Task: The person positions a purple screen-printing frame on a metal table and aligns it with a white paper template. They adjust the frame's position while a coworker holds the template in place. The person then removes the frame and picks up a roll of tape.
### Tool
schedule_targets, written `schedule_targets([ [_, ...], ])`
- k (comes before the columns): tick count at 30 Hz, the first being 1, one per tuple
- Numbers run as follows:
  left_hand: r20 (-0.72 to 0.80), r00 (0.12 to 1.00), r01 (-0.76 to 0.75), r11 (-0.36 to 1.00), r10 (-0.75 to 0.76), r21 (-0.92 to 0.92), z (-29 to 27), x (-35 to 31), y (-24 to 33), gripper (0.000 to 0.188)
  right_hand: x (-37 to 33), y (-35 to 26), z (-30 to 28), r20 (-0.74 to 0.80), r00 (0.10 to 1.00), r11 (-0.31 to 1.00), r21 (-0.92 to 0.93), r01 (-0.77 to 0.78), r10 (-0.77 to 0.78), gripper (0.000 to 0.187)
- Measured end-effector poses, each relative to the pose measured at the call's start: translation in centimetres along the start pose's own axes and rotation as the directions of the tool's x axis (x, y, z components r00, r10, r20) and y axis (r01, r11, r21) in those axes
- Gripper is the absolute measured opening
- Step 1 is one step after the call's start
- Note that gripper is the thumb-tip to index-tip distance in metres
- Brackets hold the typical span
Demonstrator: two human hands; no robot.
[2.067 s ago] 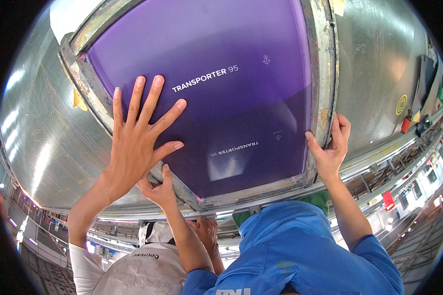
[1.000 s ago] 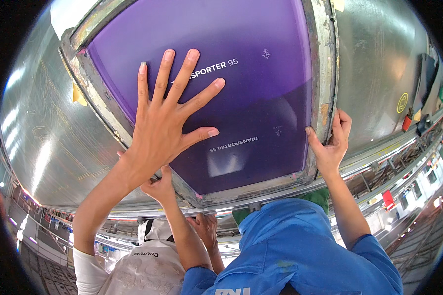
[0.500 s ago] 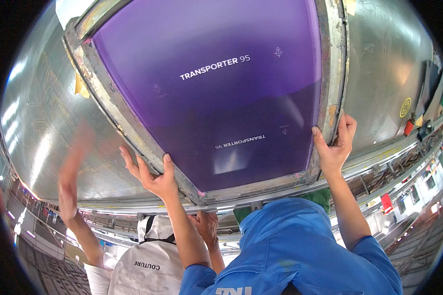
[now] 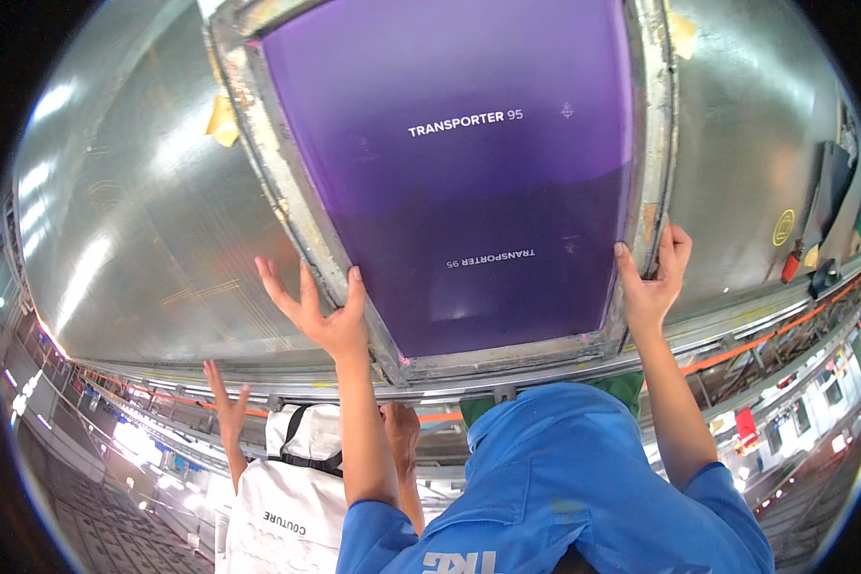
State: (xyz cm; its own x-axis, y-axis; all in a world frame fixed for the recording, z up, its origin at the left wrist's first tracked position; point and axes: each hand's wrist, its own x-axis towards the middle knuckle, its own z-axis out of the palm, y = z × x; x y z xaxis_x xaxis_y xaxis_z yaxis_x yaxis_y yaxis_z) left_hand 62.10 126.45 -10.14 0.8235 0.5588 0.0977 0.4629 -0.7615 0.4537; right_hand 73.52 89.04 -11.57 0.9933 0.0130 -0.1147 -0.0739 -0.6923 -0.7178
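Note:
A screen-printing frame (image 4: 652,124) with worn, patchy rails holds a glossy purple mesh (image 4: 478,191) marked with white lettering and small registration crosses. Its near end lies along the front edge of the metal table. On the left rail is my left hand (image 4: 333,325), thumb at the inner edge, index finger at the outer edge, the other fingers spread over the metal. My right hand (image 4: 652,292) grips the right rail, its thumb on the inside and its fingers curled over the outside. What lies under the frame is hidden.
A metal tabletop (image 4: 134,249) extends on both sides. At my left stands a person in white (image 4: 287,517), a raised hand (image 4: 228,411) near the table edge. Yellow tape (image 4: 222,122) sticks out beside the frame. A red-handled tool (image 4: 792,263) and dark sheets (image 4: 826,187) lie far right.
The frame's left rail sits farther right in view, and my left hand has shifted right with it. My right hand barely moved. The co-worker's blurred hand has dropped back from over the table.

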Motion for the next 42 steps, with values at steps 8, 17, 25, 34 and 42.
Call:
schedule_targets([
  [8,-0.145,0.983,-0.091,0.987,0.111,0.136,-0.2,-1.3,-0.1,0.079,-0.2,-1.1,0.1,-0.064,0.996,0.998,0.008,0.056,-0.056,0.072],
  [17,-0.109,0.981,0.177,0.966,-0.159,0.188,-3.4,-9.9,0.1,0.08,-6.4,-1.1,-3.0,-0.116,0.974,0.966,-0.195,0.172,-0.196,0.087],
  [25,0.101,0.964,0.249,0.968,-0.246,-0.014,-5.7,-11.4,2.4,0.055,-8.9,0.1,-5.8,-0.115,0.993,0.981,0.188,0.054,-0.033,0.07],
  [34,0.374,0.913,0.266,0.932,-0.162,-0.245,-9.5,-10.4,7.9,0.066,-12.1,-11.3,-15.7,-0.039,0.987,0.913,0.375,0.162,-0.159,0.073],
  [42,0.638,0.63,-0.168,0.88,0.442,-0.444,-0.8,-16.7,27.0,0.066,-21.7,-16.7,-29.8,-0.327,0.603,0.272,0.669,0.692,-0.728,0.049],
])
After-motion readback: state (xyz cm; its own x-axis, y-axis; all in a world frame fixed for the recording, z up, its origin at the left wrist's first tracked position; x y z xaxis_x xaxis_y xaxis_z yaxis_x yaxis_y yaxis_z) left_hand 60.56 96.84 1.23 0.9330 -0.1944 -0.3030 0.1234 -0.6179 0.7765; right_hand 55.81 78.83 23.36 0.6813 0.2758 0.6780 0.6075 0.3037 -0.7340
